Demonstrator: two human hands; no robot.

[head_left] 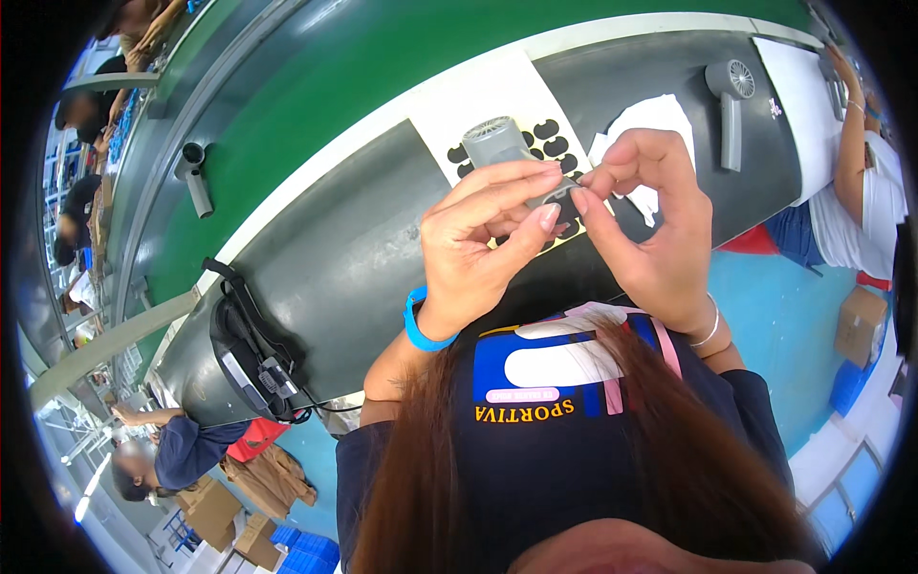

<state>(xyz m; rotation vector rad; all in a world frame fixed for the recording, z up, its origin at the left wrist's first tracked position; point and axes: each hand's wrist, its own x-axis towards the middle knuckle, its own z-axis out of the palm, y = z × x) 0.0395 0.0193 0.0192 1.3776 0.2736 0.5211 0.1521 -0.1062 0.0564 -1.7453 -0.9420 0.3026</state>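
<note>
My left hand is closed around the handle of a grey hair-dryer-shaped device. Its round, slotted head points away from me, and the fingers cover much of the handle. My right hand pinches with thumb and forefinger at the handle's near end, where a small black piece shows between the hands. The fingertips partly hide that piece. Beneath both hands lies a white sheet with rows of black stickers. Crumpled white paper sits behind my right hand.
Another grey device lies at the right of the dark table. A third device rests on the green conveyor belt beyond. Left on the table is a black strapped item with a cable. Other people work at both sides.
</note>
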